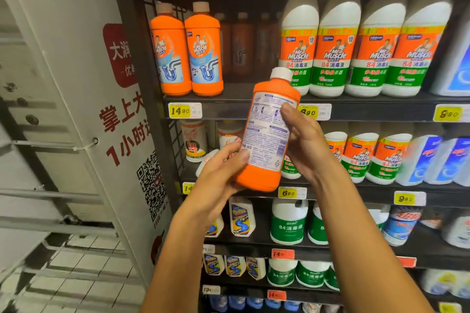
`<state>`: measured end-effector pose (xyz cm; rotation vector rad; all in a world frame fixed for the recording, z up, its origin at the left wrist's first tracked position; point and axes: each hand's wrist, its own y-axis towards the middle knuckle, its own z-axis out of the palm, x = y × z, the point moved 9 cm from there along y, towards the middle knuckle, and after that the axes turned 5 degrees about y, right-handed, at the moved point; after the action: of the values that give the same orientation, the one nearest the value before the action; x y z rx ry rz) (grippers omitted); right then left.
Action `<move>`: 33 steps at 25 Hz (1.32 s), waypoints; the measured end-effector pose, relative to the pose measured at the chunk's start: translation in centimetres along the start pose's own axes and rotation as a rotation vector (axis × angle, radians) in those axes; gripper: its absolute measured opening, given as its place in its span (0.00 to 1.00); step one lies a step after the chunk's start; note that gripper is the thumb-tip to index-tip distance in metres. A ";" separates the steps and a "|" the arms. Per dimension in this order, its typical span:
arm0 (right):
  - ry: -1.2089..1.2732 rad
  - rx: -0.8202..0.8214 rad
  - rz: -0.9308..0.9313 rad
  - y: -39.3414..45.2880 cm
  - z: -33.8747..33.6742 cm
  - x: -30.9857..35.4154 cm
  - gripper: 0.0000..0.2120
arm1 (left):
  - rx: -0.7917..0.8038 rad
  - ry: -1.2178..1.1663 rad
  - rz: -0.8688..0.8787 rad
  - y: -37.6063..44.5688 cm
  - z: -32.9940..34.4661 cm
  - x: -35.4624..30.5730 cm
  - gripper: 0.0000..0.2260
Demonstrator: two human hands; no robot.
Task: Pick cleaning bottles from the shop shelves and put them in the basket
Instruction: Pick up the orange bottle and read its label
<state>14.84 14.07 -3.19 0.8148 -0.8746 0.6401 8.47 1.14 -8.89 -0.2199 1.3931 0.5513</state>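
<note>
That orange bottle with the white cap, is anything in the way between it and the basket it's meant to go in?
Cannot tell: no basket shows in this view. The orange plastic bottle with the white cap is already off the shelf, held in front of it by the left hand and the right hand, with nothing between hands and bottle.

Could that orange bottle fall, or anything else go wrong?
Maybe. The orange plastic bottle with the white cap is tilted and held in mid-air by the left hand and right hand, so a loose grip could drop it onto the white tiled floor. No basket is in view, so it has nowhere to land safely. A swinging elbow might knock the white disinfectant bottles nearby.
</note>
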 end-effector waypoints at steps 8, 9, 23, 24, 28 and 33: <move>-0.179 0.010 -0.045 -0.4 -0.4 0.4 0.16 | -0.038 0.106 0.085 0.0 -0.2 -0.3 0.25; -0.196 0.004 -0.047 -0.5 -0.2 0.5 0.17 | -0.082 0.198 0.119 -0.1 -0.4 -0.7 0.25; -0.096 0.041 -0.106 0.8 0.3 2.4 0.25 | -0.309 0.428 0.172 -0.1 -0.2 -3.3 0.32; -0.082 0.083 -0.099 0.8 0.5 2.5 0.31 | -0.165 0.267 0.122 0.4 0.1 -2.9 0.27; -0.092 0.058 -0.073 1.3 0.6 1.9 0.31 | -0.175 0.254 0.144 0.7 0.2 -2.7 0.24; -0.144 0.006 -0.035 1.5 0.4 1.5 0.21 | -0.459 0.487 0.189 0.1 -0.9 -2.8 0.22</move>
<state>14.27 14.79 -1.23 0.8878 -0.9874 0.5579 7.44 0.20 -6.28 -0.6285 1.7520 1.0238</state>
